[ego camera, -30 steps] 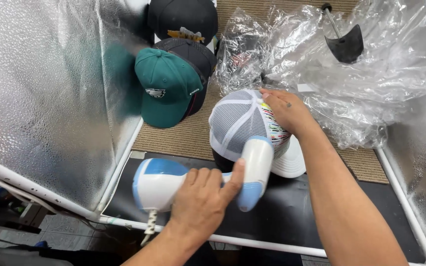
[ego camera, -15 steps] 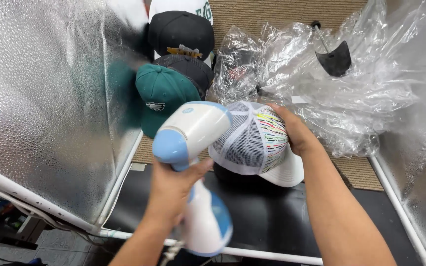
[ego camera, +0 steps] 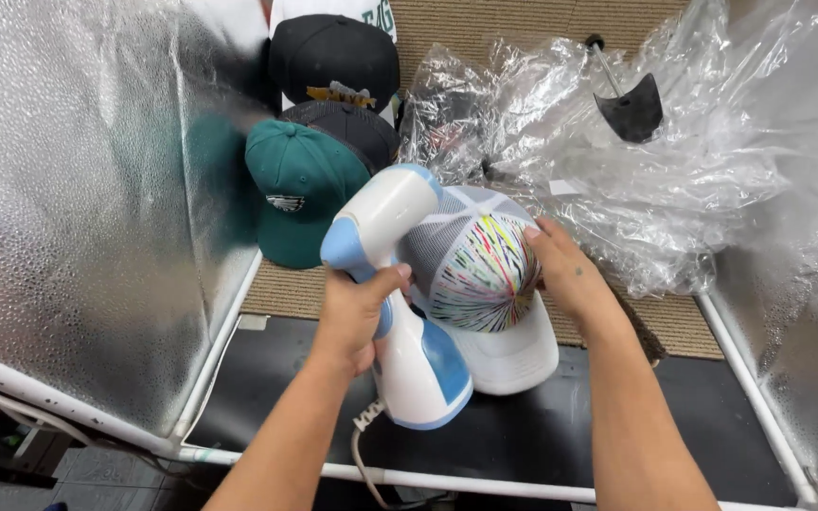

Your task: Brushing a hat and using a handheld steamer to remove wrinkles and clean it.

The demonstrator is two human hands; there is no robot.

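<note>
Steamer (ego camera: 400,303) swung upright since a second ago, nozzle now against the white cap's (ego camera: 485,284) mesh side. Head view: left hand (ego camera: 357,312) fingers clamped on steamer handle; right hand (ego camera: 565,274) fingers spread on cap at 3 o'clock. Green cap (ego camera: 300,189) at 10 o'clock.

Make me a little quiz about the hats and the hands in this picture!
1. True or false: the left hand holds the white and blue steamer.
2. Which hat does the right hand touch? A) green cap B) black cap C) white cap with coloured streaks
3. Fill in: behind the white cap lies crinkled clear ____.

Key: 1 true. 2 C; the green cap and black cap sit untouched behind. 3 plastic.
</note>
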